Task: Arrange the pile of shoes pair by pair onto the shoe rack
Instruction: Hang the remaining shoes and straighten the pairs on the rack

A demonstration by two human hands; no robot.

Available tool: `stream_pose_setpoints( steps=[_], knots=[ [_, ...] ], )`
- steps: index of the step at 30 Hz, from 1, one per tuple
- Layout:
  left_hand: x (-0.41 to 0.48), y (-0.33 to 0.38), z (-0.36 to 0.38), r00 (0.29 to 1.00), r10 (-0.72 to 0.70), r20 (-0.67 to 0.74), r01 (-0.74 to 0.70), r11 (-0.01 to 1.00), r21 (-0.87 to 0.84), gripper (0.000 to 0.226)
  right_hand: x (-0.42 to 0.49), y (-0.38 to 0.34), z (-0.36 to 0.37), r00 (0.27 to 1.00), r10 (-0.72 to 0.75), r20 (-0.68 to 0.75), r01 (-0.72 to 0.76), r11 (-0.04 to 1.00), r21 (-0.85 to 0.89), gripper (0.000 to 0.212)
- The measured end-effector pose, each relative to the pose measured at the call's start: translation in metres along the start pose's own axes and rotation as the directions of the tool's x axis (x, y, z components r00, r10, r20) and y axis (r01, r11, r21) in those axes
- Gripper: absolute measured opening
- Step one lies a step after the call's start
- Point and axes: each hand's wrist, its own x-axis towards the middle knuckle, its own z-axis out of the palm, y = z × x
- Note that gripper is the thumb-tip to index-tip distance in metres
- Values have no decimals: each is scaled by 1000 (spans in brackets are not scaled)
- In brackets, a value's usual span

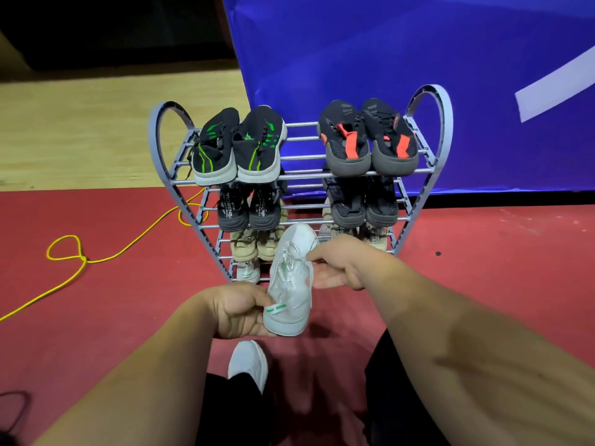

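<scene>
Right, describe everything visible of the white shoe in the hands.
The white shoe is a low sneaker with a smooth, perforated upper, white laces, green accents and a green-striped heel tab. It is held sole down, toe pointing at the shoe rack, above the red floor. The left hand grips its heel; the right hand pinches its side by the laces.

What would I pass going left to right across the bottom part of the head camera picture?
yellow cord → left hand → white sneaker, held by both hands → right hand
</scene>
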Motion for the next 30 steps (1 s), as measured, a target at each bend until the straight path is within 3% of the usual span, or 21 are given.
stream_pose_setpoints(
  steps=[2, 5, 9, 13, 17, 19, 25, 30],
  knots=[
    [3, -4, -7, 999, -7, -31, 6, 1000, -14, 38, 3, -3, 9, 999, -13, 46, 10, 997, 72, 29],
    [8, -10, -22, 997, -46, -56, 46, 999, 2, 35, 10, -4, 21, 995, -7, 95, 5, 1000, 16, 25],
    [18, -11, -46, 993, -92, -79, 94, 995, 20, 37, 30, -2, 39, 997, 36, 70, -15, 961, -277, 36],
    [25, -9, -53, 995, -95, 3, 95, 995, 5, 28, 52, -4, 61, 1000, 0, -13, -7, 857, -515, 2],
    [35, -18, -66, 993, -113, 32, 112, 993, 41, 26, 67, 5, 71, 999, -13, -44, -23, 684, -729, 9],
    [41, -27, -73, 990, -138, 24, 136, 988, 75, 27, 73, 13, 71, 998, 0, -59, -44, 679, -733, 7],
    [86, -62, -89, 989, -143, 23, 142, 989, 27, 27, 113, 43, 66, 980, 114, -164, -178, 875, -451, 5],
    [145, -91, -97, 997, -75, -34, 72, 994, -79, 24, 164, 89, 68, 977, 182, -107, -206, 936, -287, 26]
  ],
)
